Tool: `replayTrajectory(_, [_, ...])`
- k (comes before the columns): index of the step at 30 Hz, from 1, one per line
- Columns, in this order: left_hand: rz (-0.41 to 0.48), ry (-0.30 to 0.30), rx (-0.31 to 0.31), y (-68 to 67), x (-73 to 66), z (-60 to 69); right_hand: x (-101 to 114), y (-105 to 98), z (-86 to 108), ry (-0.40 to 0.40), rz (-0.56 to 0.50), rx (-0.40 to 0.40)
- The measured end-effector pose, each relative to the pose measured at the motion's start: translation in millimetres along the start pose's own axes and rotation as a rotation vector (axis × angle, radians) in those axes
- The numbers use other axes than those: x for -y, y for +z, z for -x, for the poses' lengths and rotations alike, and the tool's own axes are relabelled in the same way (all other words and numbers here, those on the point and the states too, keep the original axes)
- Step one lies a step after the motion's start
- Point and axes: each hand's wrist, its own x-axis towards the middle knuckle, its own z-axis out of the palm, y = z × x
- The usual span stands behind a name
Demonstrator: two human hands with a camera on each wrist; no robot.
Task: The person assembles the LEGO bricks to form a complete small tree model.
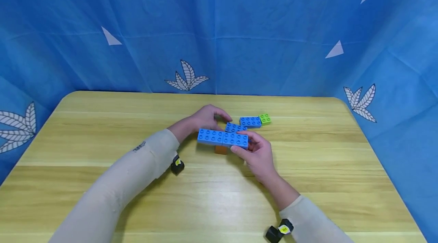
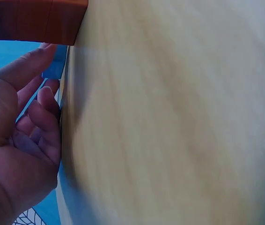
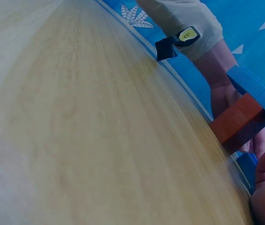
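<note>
One black device (image 1: 273, 234) is seen nearest, at the right sleeve (image 1: 297, 212); its like is worn at the left. Beyond it, the right hand (image 1: 258, 156): thumb in front, fingers behind, the right end of a blue bar (image 1: 223, 137) pinched between them. The bar is made up of two studded bricks set end to end. Beneath it, a brown block (image 1: 220, 150) is partly hidden; whether table (image 1: 219, 197) and block touch cannot be told.

Since the bar is gripped at one end only, it could be tipped or pried off the block if that end were pressed or lifted unevenly.

Just behind, the left hand (image 1: 206, 117) is placed beside a loose blue brick (image 1: 236, 127), index finger stretched toward its far side. The thumb is masked in the head view; whether the brick is pinched cannot be told. Crowding is judged the main risk here: block or bar could be knocked by the left knuckles if the brick were drawn forward.

Farther off, another blue brick (image 1: 250, 122) is met by a green brick (image 1: 265, 119), both untouched. Last, a blue curtain (image 1: 273, 45).
</note>
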Motion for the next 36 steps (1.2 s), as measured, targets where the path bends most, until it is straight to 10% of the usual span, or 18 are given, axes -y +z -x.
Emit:
replayTrajectory(15, [0.058,0.022,-0.058,-2.5,8.5,10.2,0.3,1.5,-0.1,0.005,-0.009,-0.003])
replayTrajectory(36, [0.300,-0.033,-0.308,-23.8,9.9,71.7,1.5,1.6,-0.1,0.022,0.014,-0.014])
